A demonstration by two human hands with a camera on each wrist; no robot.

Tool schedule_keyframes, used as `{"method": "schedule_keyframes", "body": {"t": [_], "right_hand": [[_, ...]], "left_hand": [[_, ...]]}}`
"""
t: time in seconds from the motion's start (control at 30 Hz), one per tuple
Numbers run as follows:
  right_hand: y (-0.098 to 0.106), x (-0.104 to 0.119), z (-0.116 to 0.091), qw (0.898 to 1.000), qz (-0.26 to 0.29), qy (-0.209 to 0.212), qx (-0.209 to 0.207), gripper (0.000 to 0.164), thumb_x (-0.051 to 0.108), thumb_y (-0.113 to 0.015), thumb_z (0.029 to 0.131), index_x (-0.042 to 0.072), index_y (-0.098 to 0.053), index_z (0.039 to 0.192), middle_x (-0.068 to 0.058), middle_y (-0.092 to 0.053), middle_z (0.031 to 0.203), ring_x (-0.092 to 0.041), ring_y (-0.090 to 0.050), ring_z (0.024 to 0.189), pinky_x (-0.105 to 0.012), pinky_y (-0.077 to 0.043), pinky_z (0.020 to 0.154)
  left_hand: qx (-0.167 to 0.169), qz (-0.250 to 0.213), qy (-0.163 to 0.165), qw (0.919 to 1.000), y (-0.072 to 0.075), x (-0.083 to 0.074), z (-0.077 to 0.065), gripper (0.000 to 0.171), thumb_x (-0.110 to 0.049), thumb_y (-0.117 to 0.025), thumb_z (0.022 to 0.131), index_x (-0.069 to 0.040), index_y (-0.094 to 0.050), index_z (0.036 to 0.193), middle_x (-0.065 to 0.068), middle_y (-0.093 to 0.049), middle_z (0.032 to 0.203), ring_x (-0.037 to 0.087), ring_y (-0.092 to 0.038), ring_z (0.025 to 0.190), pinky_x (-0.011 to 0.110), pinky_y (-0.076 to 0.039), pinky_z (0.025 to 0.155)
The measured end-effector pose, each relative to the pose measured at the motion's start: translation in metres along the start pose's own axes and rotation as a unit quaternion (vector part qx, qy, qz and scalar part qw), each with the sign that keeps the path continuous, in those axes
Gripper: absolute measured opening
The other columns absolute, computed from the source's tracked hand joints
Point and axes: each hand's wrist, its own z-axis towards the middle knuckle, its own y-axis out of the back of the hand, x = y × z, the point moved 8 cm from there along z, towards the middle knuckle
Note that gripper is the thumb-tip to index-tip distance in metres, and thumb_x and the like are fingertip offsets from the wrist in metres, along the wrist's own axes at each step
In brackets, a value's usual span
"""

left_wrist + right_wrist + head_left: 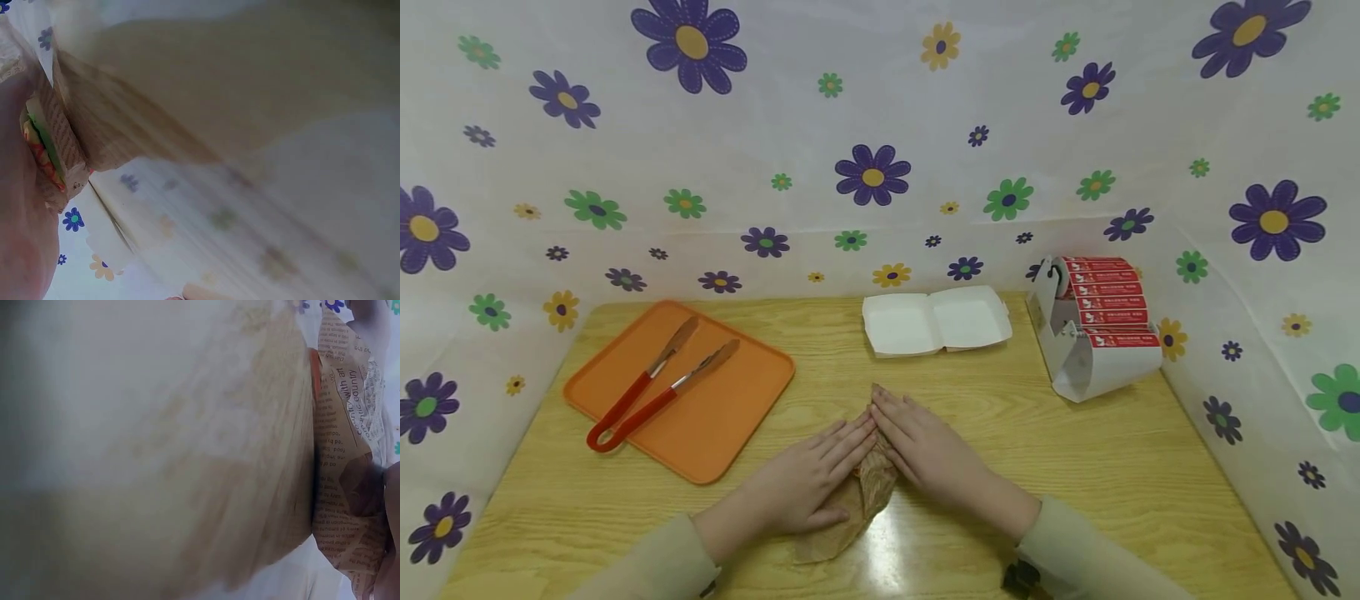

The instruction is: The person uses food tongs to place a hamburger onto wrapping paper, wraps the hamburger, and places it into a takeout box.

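In the head view, my left hand (pixel 805 477) and right hand (pixel 934 447) lean together over a crumpled brown sheet of printed wrapping paper (pixel 877 487) at the front middle of the table. The fingers of both hands are straight and press on the paper, with their tips meeting at its far end. A flap of the paper spreads below my left thumb. Within the paper, the left wrist view shows layered, sandwich-like food (pixel 45 150) with a green leaf and a red-orange filling. Lines of small print cover the paper (pixel 340 425) in the right wrist view. The hands hide most of the food.
An orange tray (pixel 722 417) lies at the left with red-handled tongs (pixel 643 392) on it. At the back stands an open white clamshell box (pixel 898 325). A dispenser with a roll of red labels (pixel 1105 292) is at the back right. Flower-patterned sheeting (pixel 797 117) encloses the table (pixel 1112 467).
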Motion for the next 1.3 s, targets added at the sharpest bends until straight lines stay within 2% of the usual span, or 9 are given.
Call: {"method": "schedule_keyframes", "body": {"t": [0.13,0.27,0.5,0.6,0.73,0.87,1.13,1.3], "right_hand": [[-0.003,0.002,-0.002,1.000,0.003,0.002,0.024,0.063,0.024,-0.055,0.109,-0.003,-0.037,0.162,-0.018,-0.031,0.173,-0.030,-0.032,0.161,-0.048,-0.032,0.132],[-0.006,0.003,-0.003,0.999,0.005,0.005,0.038,0.062,0.027,-0.050,0.112,-0.002,-0.033,0.164,-0.017,-0.026,0.175,-0.030,-0.029,0.163,-0.049,-0.031,0.132],[-0.012,-0.006,-0.005,0.997,0.040,-0.027,0.061,0.068,0.031,-0.050,0.112,-0.002,-0.025,0.166,-0.017,-0.018,0.177,-0.029,-0.020,0.165,-0.047,-0.025,0.135],[-0.013,-0.005,-0.005,0.997,0.034,-0.016,0.068,0.066,0.030,-0.049,0.113,-0.002,-0.026,0.166,-0.017,-0.019,0.177,-0.029,-0.021,0.165,-0.048,-0.024,0.135],[-0.015,0.001,-0.006,0.997,0.014,0.001,0.070,0.066,0.030,-0.047,0.113,-0.002,-0.026,0.166,-0.017,-0.020,0.177,-0.029,-0.021,0.165,-0.049,-0.025,0.134],[-0.015,0.005,-0.007,0.998,0.012,0.001,0.064,0.069,0.031,-0.049,0.112,-0.002,-0.023,0.167,-0.016,-0.017,0.178,-0.029,-0.018,0.166,-0.050,-0.023,0.135],[-0.009,0.007,-0.007,0.998,0.045,0.004,0.040,0.074,0.032,-0.055,0.109,-0.002,-0.025,0.167,-0.019,-0.023,0.176,-0.031,-0.022,0.165,-0.052,-0.026,0.133],[-0.009,0.007,-0.009,0.998,0.044,0.011,0.041,0.073,0.034,-0.056,0.109,-0.002,-0.027,0.166,-0.018,-0.022,0.177,-0.032,-0.023,0.164,-0.054,-0.029,0.132]], "left_hand": [[-0.023,0.003,-0.006,0.9997,0.002,-0.001,-0.003,0.098,-0.067,-0.048,0.104,0.000,-0.019,0.168,0.018,-0.014,0.178,0.030,-0.025,0.165,0.044,-0.033,0.132],[-0.038,-0.016,-0.008,0.9991,0.002,-0.001,-0.006,0.097,-0.065,-0.050,0.103,-0.001,-0.018,0.169,0.018,-0.012,0.179,0.031,-0.023,0.165,0.045,-0.034,0.131],[-0.026,-0.033,0.001,0.9991,0.000,-0.003,-0.008,0.094,-0.065,-0.047,0.105,-0.002,-0.019,0.169,0.017,-0.013,0.179,0.033,-0.021,0.165,0.043,-0.033,0.132],[-0.028,-0.040,0.003,0.9988,-0.001,-0.004,-0.007,0.095,-0.065,-0.048,0.105,-0.002,-0.018,0.169,0.017,-0.012,0.179,0.033,-0.021,0.165,0.043,-0.033,0.132],[-0.032,-0.034,0.002,0.9989,-0.001,-0.004,-0.006,0.098,-0.066,-0.048,0.104,-0.002,-0.016,0.169,0.018,-0.009,0.179,0.033,-0.022,0.165,0.043,-0.034,0.132],[-0.039,-0.027,-0.002,0.9989,-0.001,-0.004,-0.006,0.099,-0.068,-0.048,0.103,-0.002,-0.015,0.170,0.019,-0.009,0.179,0.034,-0.024,0.164,0.042,-0.035,0.131],[-0.038,-0.057,0.006,0.9977,-0.001,-0.004,-0.007,0.099,-0.064,-0.054,0.103,-0.004,-0.014,0.170,0.019,-0.005,0.179,0.034,-0.020,0.165,0.042,-0.033,0.132],[-0.037,-0.051,0.006,0.9980,0.001,-0.005,-0.007,0.098,-0.064,-0.053,0.103,-0.004,-0.014,0.171,0.017,-0.005,0.180,0.034,-0.020,0.165,0.043,-0.032,0.132]]}}
